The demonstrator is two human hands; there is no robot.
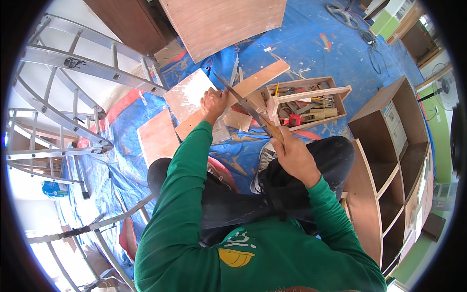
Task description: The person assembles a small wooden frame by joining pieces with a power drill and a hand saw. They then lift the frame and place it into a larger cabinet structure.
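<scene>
My right hand (294, 155) is closed round the wooden handle of a handsaw (249, 109). The saw's long blade slants up and left across a narrow wooden strip (264, 79). My left hand (214, 103) grips that strip just left of the blade, fingers bent over it. Under and beside the strip lie a white-smeared board (187, 92) and small plywood offcuts (237, 119). Another plywood piece (158, 136) rests to the left. Whether the saw teeth have cut into the strip cannot be made out.
An open wooden toolbox (311, 94) full of hand tools stands right of the strip. Aluminium ladders (87, 61) crowd the left side. A shelf unit (379, 190) lies on the right, and a large wooden panel (226, 22) stands ahead. Blue tarp (306, 44) covers the floor.
</scene>
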